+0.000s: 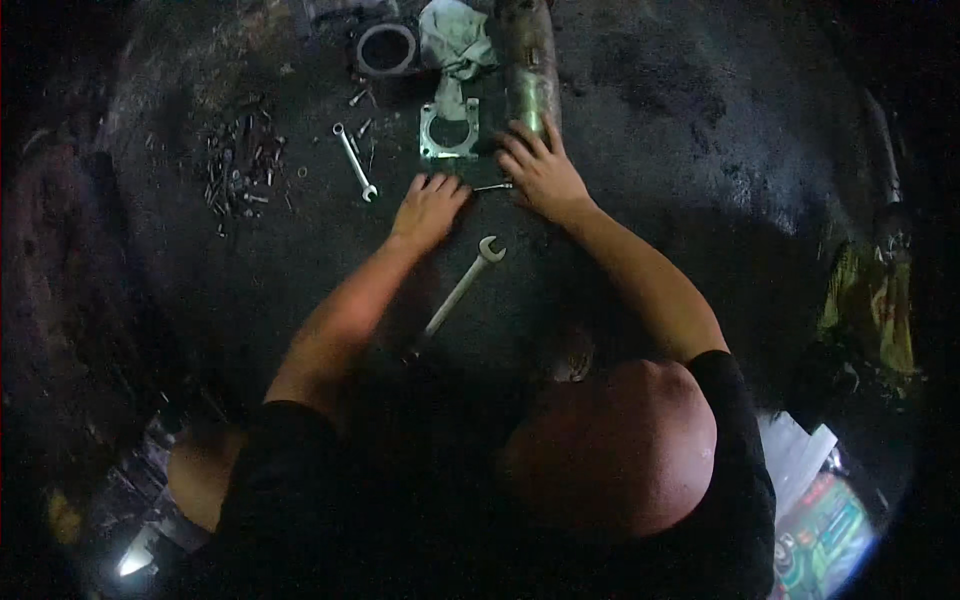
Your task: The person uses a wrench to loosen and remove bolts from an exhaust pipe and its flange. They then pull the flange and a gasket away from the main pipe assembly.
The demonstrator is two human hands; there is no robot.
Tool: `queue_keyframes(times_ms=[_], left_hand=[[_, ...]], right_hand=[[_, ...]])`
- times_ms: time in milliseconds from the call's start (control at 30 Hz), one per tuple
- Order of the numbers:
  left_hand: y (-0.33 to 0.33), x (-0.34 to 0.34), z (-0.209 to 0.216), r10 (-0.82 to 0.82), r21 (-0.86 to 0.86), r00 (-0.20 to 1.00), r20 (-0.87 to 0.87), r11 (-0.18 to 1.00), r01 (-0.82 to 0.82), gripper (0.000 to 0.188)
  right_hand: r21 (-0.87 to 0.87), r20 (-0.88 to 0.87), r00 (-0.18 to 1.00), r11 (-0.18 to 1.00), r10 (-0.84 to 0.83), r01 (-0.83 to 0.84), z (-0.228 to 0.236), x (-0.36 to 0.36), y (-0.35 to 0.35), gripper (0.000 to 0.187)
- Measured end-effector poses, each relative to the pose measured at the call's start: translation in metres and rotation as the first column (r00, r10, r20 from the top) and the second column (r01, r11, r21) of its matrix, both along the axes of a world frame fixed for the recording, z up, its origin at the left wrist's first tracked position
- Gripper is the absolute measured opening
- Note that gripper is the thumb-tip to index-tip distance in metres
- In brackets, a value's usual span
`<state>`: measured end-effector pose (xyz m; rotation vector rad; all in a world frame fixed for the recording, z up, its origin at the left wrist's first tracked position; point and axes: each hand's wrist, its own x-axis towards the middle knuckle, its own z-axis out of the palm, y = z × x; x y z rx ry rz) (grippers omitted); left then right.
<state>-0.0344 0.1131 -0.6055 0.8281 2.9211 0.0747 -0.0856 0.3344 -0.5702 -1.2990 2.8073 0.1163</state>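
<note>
My left hand (430, 210) is low over the dark work surface, its fingers bent down. A thin metal tool (490, 187) runs from its fingertips toward my right thumb; its left end is hidden at my left fingers, which appear closed on it. My right hand (548, 182) has its fingers spread beside and against the near end of a long metal cylinder (533, 85). Just beyond the gap between my hands lies a flat square metal bracket (428, 135) with a big round opening. A large open-ended wrench (463, 287) lies nearer to me, touched by neither hand.
Left of my hands lie a smaller combination wrench (354, 163) and a scattered pile of bolts (240, 175). Farther back are a flat metal ring (361, 52) and a crumpled pale rag (455, 35). A yellowish cloth-like item (890, 310) is at the far right.
</note>
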Motion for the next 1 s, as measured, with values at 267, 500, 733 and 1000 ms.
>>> queue_keyframes(times_ms=[267, 500, 733, 1000], left_hand=[[0.030, 0.017, 0.041, 0.047, 0.179, 0.998, 0.047, 0.982, -0.055, 0.028], [0.019, 0.018, 0.026, 0.033, 0.262, 0.992, -0.119, 0.965, -0.001, 0.028], [0.008, 0.017, 0.002, 0.068, -0.016, 0.995, -0.071, 0.997, -0.070, 0.034], [0.014, 0.022, -0.013, 0.133, -0.096, 0.987, -0.089, 0.985, -0.142, 0.038]], right_hand=[[-0.137, -0.107, 0.994, 0.990, 0.000, -0.015, -0.022, 0.012, 0.009, 0.051], [-0.125, -0.066, 0.998, 0.992, -0.026, 0.018, -0.021, 0.011, 0.005, 0.046], [-0.106, -0.036, 0.999, 0.994, -0.041, 0.037, -0.017, 0.008, 0.005, 0.045], [-0.061, -0.066, 0.996, 0.997, -0.057, 0.053, -0.015, 0.009, 0.000, 0.041]])
